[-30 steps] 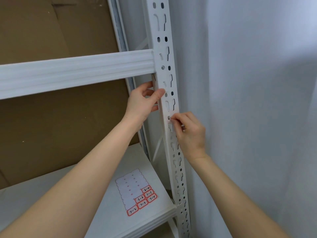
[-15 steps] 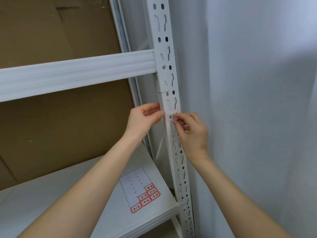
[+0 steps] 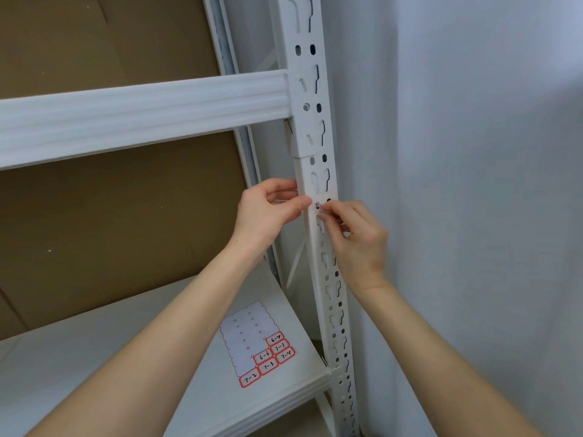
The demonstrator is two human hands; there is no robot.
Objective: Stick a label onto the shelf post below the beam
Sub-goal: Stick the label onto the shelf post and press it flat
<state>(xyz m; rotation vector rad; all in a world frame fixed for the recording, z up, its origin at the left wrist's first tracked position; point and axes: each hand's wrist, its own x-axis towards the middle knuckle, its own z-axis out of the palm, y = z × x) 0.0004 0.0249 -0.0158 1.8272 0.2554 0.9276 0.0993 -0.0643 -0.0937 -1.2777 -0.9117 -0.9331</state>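
Label (image 3: 322, 215), pale and hardly showing against the white post (image 3: 303, 171), is sitting on the post's front below the beam (image 3: 142, 115); the right hand (image 3: 359, 244) is pinching it, while the left hand (image 3: 262, 216) is pinching the post's edge.

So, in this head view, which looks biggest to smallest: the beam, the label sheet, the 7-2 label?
1. beam
2. label sheet
3. 7-2 label
As seen, none of these are close.

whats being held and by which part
The right hand pinches a label by its right end against the shelf post; left hand grips the post's edge.
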